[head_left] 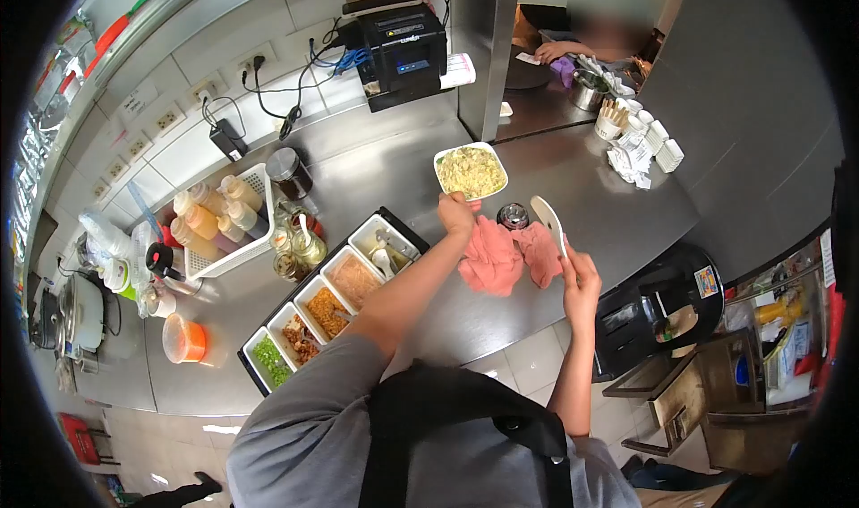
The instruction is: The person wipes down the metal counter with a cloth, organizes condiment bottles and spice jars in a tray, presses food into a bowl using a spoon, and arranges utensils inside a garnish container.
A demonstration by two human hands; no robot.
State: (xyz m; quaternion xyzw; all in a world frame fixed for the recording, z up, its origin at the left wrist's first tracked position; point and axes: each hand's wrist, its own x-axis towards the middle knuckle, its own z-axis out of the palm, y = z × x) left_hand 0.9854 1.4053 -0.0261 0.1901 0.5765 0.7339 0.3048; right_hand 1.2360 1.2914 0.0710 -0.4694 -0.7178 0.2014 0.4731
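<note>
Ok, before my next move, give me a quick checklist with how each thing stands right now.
1. Left hand at the white bowl: ok, it holds the near edge.
2. Right hand on the white paddle: ok, gripping its handle end.
3. Food in the bowl: ok, a yellowish heap.
4. Space between the hands free of cloth: not ok, pink cloth lies there.
5. Bowl's underside touching the counter: cannot tell from above.

The left grip (457, 213) holds a bowl (495, 191) of rice (469, 170), the right grip (581, 281) a white paddle (546, 218) near pink cloth (491, 262)
</note>
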